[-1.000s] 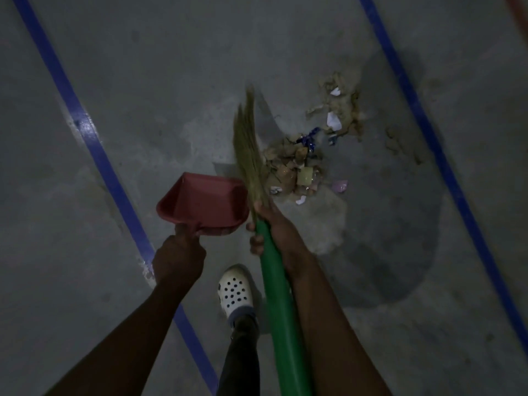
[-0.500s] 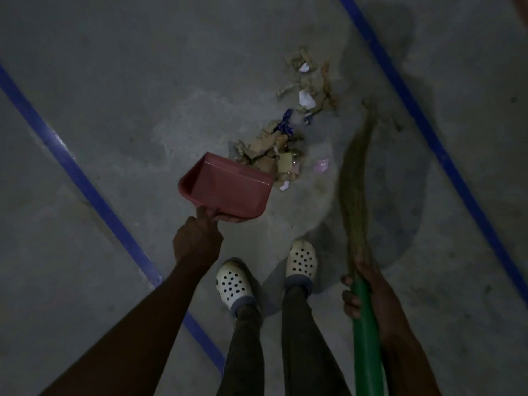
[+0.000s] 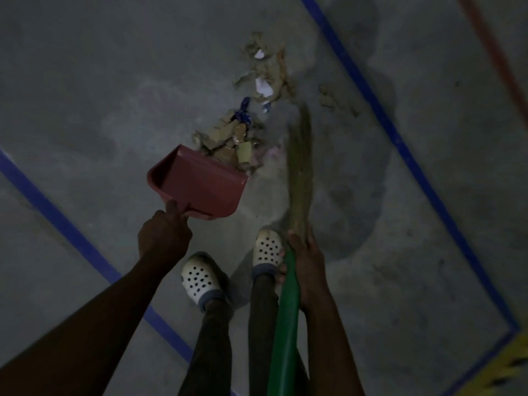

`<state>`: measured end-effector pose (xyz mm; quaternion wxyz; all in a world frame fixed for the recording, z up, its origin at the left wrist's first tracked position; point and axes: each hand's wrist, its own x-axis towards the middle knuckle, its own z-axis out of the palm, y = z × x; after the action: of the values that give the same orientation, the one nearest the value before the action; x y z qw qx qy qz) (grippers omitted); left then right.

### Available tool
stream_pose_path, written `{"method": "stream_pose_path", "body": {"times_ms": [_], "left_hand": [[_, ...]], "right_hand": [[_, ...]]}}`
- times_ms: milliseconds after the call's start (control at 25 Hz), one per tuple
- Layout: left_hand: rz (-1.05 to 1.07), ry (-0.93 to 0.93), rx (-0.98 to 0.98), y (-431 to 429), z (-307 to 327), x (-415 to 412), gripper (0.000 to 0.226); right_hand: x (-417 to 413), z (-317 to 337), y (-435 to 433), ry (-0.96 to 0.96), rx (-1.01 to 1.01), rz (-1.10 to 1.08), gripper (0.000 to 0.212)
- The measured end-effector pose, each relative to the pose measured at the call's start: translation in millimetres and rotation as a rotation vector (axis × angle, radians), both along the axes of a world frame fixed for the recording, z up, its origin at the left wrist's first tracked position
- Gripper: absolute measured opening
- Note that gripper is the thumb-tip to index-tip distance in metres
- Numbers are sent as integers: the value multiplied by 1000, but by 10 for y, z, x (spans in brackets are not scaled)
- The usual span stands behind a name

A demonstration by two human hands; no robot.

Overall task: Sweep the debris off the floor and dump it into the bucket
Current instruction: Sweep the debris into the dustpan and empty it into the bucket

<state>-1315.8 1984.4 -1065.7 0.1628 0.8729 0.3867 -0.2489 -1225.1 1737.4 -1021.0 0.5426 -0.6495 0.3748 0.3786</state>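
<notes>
Floor [image 3: 100,81]: You stand on a gray, dusty floor.
Blue lines [image 3: 71,232]: One blue line runs on your left and one on your right. All the mess lies between them.
Broom [image 3: 300,178]: Its straw end points away from you, just right of the trash. The straw looks blurry.
Green handle [image 3: 284,324]: It runs up beside your right leg.
Dustpan [image 3: 200,187]: The red pan is tipped, with its open edge right by the near pile. You cannot tell if that edge is on the floor.
Debris [image 3: 237,144]: A pile of brown scraps and bits of paper lies on the floor at the pan's open edge. More scraps lie farther away, past it.
Shoes [image 3: 197,278]: Your two white shoes with holes stand behind the pan.
Left hand [image 3: 163,238]: Your fingers curl round the pan's handle, thumb on top.
Right hand [image 3: 307,261]: Your fingers wrap round the broom where green meets straw.
</notes>
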Motion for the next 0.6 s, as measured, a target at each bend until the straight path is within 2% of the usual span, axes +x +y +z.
{"method": "stream_pose_path", "body": {"times_ms": [120, 200, 320, 440, 600], "left_hand": [[-28, -7, -66, -334, 143, 227, 38], [-51, -55, -83, -527, 107, 427, 40], [-89, -133, -62, -738, -152, 729, 40], [-80, -159, -59, -906, -603, 998, 41], [-37, -155, -72, -1088, -931, 1209, 39]], "right_hand": [[419, 421, -491, -53, -75, -70, 25], [945, 361, -754, -105, -199, -20, 28], [1881, -206, -1016, -159, -360, 133, 43], [2548, -920, -990, -114, -379, 239, 41], [2507, -1417, -654, -76, -313, 457, 40]]}}
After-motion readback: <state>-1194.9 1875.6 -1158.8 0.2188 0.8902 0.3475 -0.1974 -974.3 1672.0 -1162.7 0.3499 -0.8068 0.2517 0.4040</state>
